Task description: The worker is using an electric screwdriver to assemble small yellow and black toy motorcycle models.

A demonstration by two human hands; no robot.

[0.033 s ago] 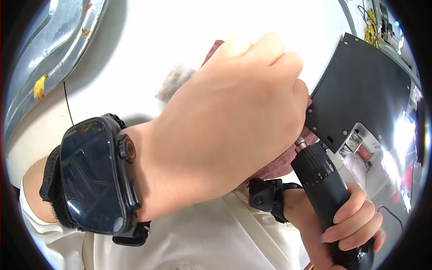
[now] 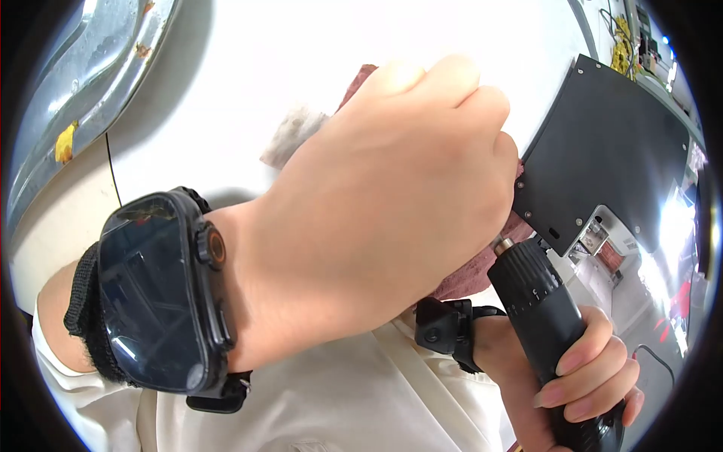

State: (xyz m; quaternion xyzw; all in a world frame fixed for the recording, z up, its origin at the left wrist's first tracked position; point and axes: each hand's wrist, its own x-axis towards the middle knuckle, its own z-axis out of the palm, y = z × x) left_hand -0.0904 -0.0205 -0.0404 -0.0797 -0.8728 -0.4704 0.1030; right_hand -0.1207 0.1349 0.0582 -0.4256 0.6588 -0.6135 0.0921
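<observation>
Close to the camera, the left hand (image 2: 392, 196) is clenched against a black metal panel (image 2: 610, 158); the right hand (image 2: 580, 377) grips a black electric screwdriver (image 2: 542, 309) touching the panel's edge.

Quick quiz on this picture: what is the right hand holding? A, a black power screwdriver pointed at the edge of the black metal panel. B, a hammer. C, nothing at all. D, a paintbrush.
A: the right hand wraps its fingers around the black power screwdriver, whose tip meets the lower edge of the black metal panel.
</observation>
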